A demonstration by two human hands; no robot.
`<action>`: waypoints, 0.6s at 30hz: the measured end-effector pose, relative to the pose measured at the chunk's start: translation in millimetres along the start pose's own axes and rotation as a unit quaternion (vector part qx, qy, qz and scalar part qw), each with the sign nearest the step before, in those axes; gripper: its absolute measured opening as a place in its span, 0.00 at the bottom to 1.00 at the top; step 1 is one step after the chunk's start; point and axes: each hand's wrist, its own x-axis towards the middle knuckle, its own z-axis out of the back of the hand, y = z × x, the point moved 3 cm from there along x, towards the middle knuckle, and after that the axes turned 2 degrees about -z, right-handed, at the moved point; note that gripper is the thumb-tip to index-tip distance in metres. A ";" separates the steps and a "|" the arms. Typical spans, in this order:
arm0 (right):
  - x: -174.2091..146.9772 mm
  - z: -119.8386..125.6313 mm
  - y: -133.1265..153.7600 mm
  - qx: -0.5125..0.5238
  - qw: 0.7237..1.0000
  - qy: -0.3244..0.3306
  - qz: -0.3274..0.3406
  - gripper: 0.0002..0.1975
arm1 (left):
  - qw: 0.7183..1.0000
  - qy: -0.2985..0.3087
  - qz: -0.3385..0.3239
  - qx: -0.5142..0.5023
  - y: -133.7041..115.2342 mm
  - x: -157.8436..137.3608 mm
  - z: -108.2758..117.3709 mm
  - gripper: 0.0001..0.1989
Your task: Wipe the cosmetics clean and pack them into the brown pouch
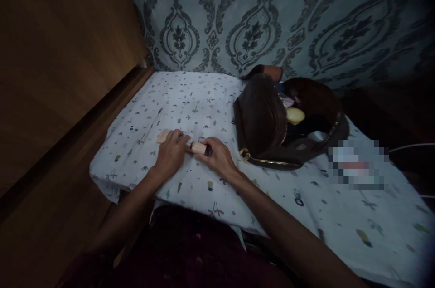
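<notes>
On the patterned cloth, my right hand (220,157) is closed around a small pale beige piece with dark ends (199,147), perhaps a cosmetic container; its exact kind is unclear. My left hand (171,152) is at the left end of that piece, its fingers curled and close together. What those fingers grip is hidden. Just beyond the left knuckles, a flat pale beige item (162,136) shows partly on the cloth. To the right of both hands stands a dark brown zippered bag (260,111), unzipped, with a yellow rounded object (295,116) among its contents.
A white cloth with small prints (190,97) covers the table. Brown wooden furniture (61,52) rises on the left, and a wallpapered wall (217,20) stands behind. A blurred-out object (358,165) lies right of the bag, near a thin pale cable (413,146).
</notes>
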 end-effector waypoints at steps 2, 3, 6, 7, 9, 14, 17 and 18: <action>-0.9 0.3 0.0 0.003 1.000 -0.002 0.003 0.13 | 0.999 0.000 0.036 -0.009 13.5 -1.4 3.3 0.17; -1.2 0.3 -0.2 0.003 1.000 -0.003 0.004 0.13 | 0.998 0.001 0.054 -0.014 20.5 -2.3 4.8 0.18; -1.6 -0.5 -1.0 0.000 1.000 -0.003 0.002 0.13 | 0.995 -0.002 0.095 -0.024 39.8 -5.4 8.7 0.18; -1.8 -0.8 -1.2 -0.002 1.000 -0.001 0.000 0.14 | 0.994 -0.008 0.102 -0.026 45.0 -6.4 9.7 0.18; -2.3 -1.1 -1.4 -0.004 1.000 0.004 -0.004 0.14 | 0.993 -0.023 0.110 -0.033 53.2 -8.4 11.0 0.18; -6.1 2.1 2.8 0.008 1.000 0.008 0.004 0.15 | 0.989 -0.043 0.134 -0.049 62.6 -12.7 9.2 0.18; -8.1 4.5 5.4 0.023 1.000 0.008 0.008 0.15 | 0.987 -0.044 0.142 -0.054 63.7 -14.1 7.6 0.17; -8.3 4.6 5.4 0.027 1.000 0.008 0.007 0.15 | 0.987 -0.044 0.141 -0.056 63.6 -14.3 7.3 0.17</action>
